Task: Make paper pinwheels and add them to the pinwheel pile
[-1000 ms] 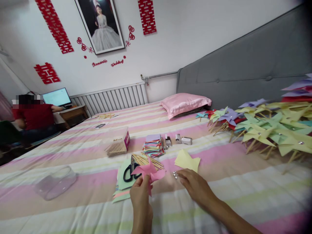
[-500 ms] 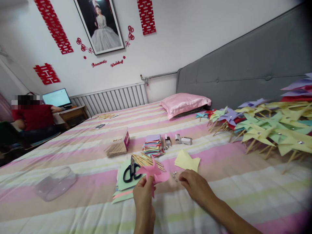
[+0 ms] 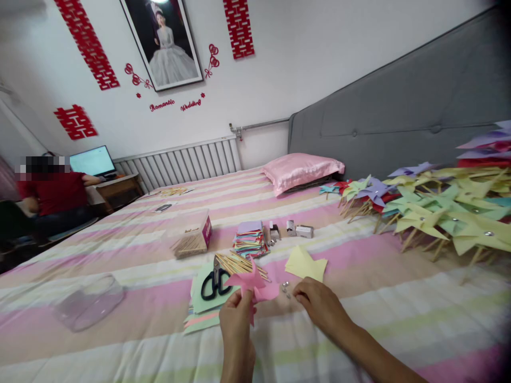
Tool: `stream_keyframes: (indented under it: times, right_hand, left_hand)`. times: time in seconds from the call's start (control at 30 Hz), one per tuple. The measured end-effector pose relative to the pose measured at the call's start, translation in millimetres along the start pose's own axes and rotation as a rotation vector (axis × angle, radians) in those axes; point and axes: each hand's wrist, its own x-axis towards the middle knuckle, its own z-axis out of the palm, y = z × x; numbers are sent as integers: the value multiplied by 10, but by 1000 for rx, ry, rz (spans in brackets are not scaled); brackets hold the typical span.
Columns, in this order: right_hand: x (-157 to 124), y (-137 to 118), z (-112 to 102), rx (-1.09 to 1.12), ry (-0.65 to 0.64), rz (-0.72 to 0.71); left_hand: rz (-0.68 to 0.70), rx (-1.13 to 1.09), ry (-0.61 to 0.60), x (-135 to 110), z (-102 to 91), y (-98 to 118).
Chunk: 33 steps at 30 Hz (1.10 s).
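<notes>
Pink paper pinwheel (image 3: 253,280), above the striped bedspread (image 3: 159,354), is pinched by the left hand (image 3: 237,315). The right hand (image 3: 319,303) curls beside small metal fasteners (image 3: 285,289); whether it grips one cannot be told. Scissors (image 3: 216,276) lie on green paper (image 3: 199,305).

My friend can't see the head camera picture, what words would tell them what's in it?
A person's left hand holds a pink paper pinwheel over a striped bed, the right hand beside small silvery pieces. Close by are black-handled scissors on pale green paper, thin sticks and yellow paper; colourful pinwheels crowd the picture's right side.
</notes>
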Motion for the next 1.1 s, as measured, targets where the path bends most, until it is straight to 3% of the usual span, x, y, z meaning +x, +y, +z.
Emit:
stream_keyframes:
  times: [1.1]
  right_hand:
    - [66,172,82,29,41,85]
  left_hand:
    - [2,55,-66,-52,34,-14]
